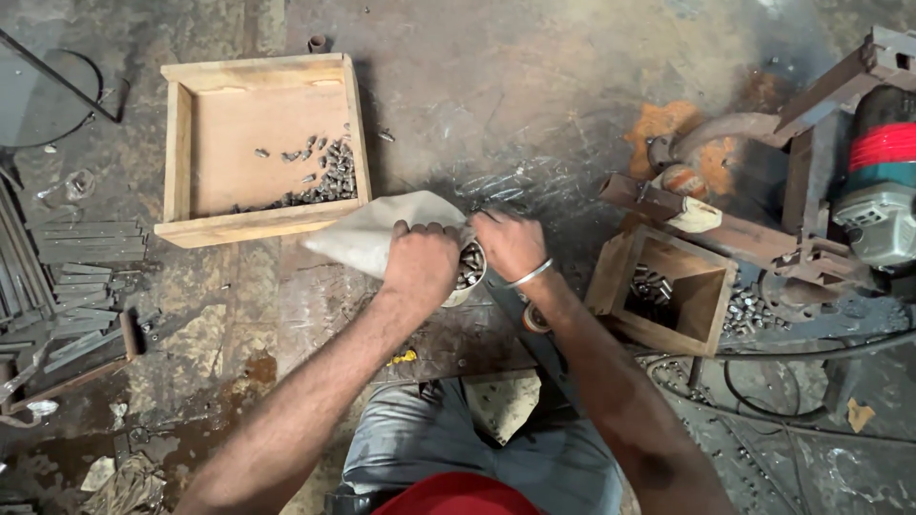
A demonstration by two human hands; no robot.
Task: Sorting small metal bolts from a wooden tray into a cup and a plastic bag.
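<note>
My left hand (420, 259) and my right hand (510, 244) both grip the open mouth of a pale cloth sack (372, 232) lying on the dark metal floor. Between the hands the sack's opening shows several small metal pieces (470, 266). The sack's closed end points left toward a shallow wooden tray (205, 143) that has more small metal pieces (329, 176) heaped in its lower right corner. A metal bangle sits on my right wrist.
A small wooden box (706, 296) with metal pieces stands to the right, below a mounted power tool (878, 191) on a rusty frame. Loose metal pieces lie beside it. Flat metal strips (86, 243) and a hammer (124, 343) lie at the left. Cables run at lower right.
</note>
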